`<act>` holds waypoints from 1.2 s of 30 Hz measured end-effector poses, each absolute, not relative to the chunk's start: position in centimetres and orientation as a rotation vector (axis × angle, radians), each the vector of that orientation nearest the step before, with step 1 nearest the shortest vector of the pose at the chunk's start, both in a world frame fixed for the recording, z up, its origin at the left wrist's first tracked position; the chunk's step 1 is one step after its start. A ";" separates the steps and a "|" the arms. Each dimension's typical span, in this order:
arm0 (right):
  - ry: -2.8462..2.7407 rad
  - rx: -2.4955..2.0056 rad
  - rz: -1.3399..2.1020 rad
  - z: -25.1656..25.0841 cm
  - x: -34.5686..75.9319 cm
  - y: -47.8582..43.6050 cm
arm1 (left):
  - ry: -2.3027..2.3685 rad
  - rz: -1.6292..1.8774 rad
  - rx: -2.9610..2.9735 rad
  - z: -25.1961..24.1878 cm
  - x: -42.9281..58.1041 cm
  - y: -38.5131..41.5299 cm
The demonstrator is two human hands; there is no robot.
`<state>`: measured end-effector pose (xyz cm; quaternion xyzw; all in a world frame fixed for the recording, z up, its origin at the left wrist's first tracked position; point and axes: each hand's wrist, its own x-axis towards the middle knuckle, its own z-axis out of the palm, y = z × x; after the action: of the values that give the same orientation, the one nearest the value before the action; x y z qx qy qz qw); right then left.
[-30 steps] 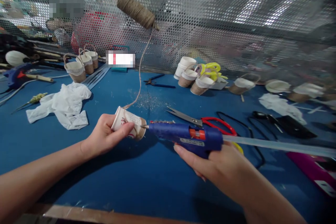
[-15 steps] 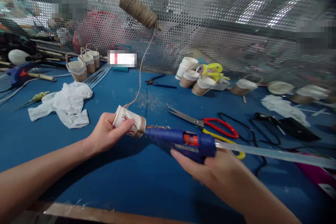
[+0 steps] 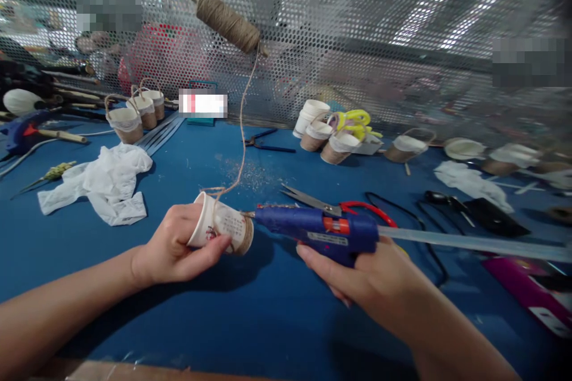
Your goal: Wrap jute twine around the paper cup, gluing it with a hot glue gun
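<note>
My left hand (image 3: 172, 247) grips a small white paper cup (image 3: 218, 227) lying on its side, its base end wrapped in brown twine. A strand of twine (image 3: 241, 137) runs from the cup up to a spool (image 3: 227, 22) hanging on the mesh screen. My right hand (image 3: 357, 277) holds a blue hot glue gun (image 3: 319, 231) with a clear glue stick (image 3: 469, 244) out the back. The gun's nozzle touches the cup's wrapped end.
Red-handled scissors (image 3: 348, 208) lie just behind the gun. A crumpled white cloth (image 3: 102, 181) lies at left, pliers (image 3: 266, 143) further back. Finished twine-wrapped cups (image 3: 129, 122) and more cups (image 3: 328, 137) stand near the mesh screen. Black cords (image 3: 429, 232) lie at right.
My left hand has turned the cup a little and drawn it nearer, so a loop of twine now lies over its rim. The glue gun nozzle stays at the wrapped end.
</note>
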<state>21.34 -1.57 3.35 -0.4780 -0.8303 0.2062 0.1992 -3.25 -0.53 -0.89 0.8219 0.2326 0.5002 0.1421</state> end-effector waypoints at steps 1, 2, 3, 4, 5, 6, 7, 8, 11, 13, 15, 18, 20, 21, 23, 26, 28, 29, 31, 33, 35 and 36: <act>-2.305 -1.377 0.656 3.3 21.3 -1.5 | 0.650 1.451 2.377 -0.9 -3.2 -0.6; -2.296 -1.408 0.724 3.2 21.2 -1.5 | 0.632 1.458 2.379 -0.8 -3.2 -0.6; -2.271 -1.446 0.776 3.2 21.1 -1.5 | 0.618 1.464 2.380 -0.8 -3.1 -0.6; -2.225 -1.489 0.826 3.3 20.9 -1.5 | 0.606 1.467 2.382 -0.8 -3.1 -0.6; -2.168 -1.538 0.877 3.4 20.6 -1.5 | 0.596 1.469 2.385 -0.7 -3.1 -0.7; -2.109 -1.583 0.935 3.6 20.4 -1.5 | 0.587 1.468 2.390 -0.7 -3.0 -0.7; -2.054 -1.614 1.007 3.9 20.2 -1.5 | 0.586 1.470 2.397 -0.7 -3.0 -0.7; -2.002 -1.635 1.084 4.1 20.0 -1.4 | 0.598 1.477 2.402 -0.6 -3.0 -0.7; -1.925 -1.573 1.228 4.6 20.1 -0.6 | 0.746 1.464 2.347 -0.7 -3.2 -0.8; -1.828 -1.531 1.241 4.6 20.5 0.5 | 0.913 1.409 2.212 -0.8 -3.3 -0.8; -1.684 -1.569 1.166 4.4 21.2 2.0 | 1.057 1.351 2.030 -0.9 -3.4 -0.6; -1.540 -1.715 0.915 3.7 22.5 4.8 | 1.170 1.324 1.765 -1.0 -3.4 -0.4; -1.489 -1.825 0.771 3.1 23.4 6.8 | 1.192 1.329 1.641 -1.0 -3.4 -0.2; -1.479 -1.878 0.728 2.7 23.7 7.7 | 1.193 1.332 1.607 -1.1 -3.4 -0.1; -1.484 -1.981 0.684 2.0 24.3 9.4 | 1.186 1.330 1.587 -1.2 -3.4 -0.1; -1.515 -2.103 0.664 0.9 24.6 11.1 | 1.138 1.312 1.629 -1.6 -3.3 -0.1; -1.552 -2.137 0.659 0.5 24.5 11.6 | 1.095 1.317 1.694 -1.9 -3.3 -0.1; -1.570 -2.141 0.651 0.5 24.4 11.7 | 1.079 1.327 1.735 -1.9 -3.3 -0.2; -1.605 -2.121 0.626 0.9 24.0 11.3 | 1.052 1.355 1.826 -1.8 -3.2 -0.2; -1.652 -2.052 0.616 1.6 23.2 10.4 | 1.017 1.373 1.904 -1.6 -3.2 -0.4; -1.732 -1.927 0.667 2.4 21.8 9.2 | 0.971 1.374 1.962 -1.4 -3.2 -0.5; -1.767 -1.871 0.721 2.7 20.7 8.5 | 0.951 1.370 1.989 -1.3 -3.2 -0.6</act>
<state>20.75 8.51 2.66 -0.6809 -0.6430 0.2626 0.2325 -3.15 -0.57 -1.26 0.7378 0.3528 0.5083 0.2697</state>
